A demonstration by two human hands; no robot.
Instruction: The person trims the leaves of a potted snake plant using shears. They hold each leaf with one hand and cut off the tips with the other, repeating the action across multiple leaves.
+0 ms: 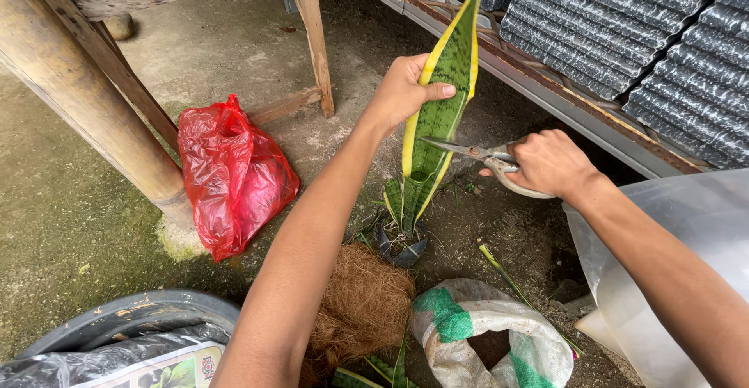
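Head view. I see my left hand [402,91] clenched around the upper part of a snake plant leaf [437,115], green with yellow margins, thumb laid across its face; the leaf stands nearly upright, its tip toward the far shelf edge. My right hand [546,163] grips a pair of garden scissors [480,154], fingers through the handles; the blades are parted and the points touch the leaf's right margin about midway along its length. The leaf rises from a small black nursery pot [402,251] that sits on the bare ground, just beyond a clump of brown coconut fibre [363,306]. A red plastic bag [234,177] lies to the left, against the foot of a thick bamboo post [94,99]. A white and green woven sack [484,333] lies open at the near edge of the ground, right of the fibre. A clear plastic bag [671,240] sits at the right, under my right forearm. Stacked black seedling trays [624,29] fill the shelf at the top right.
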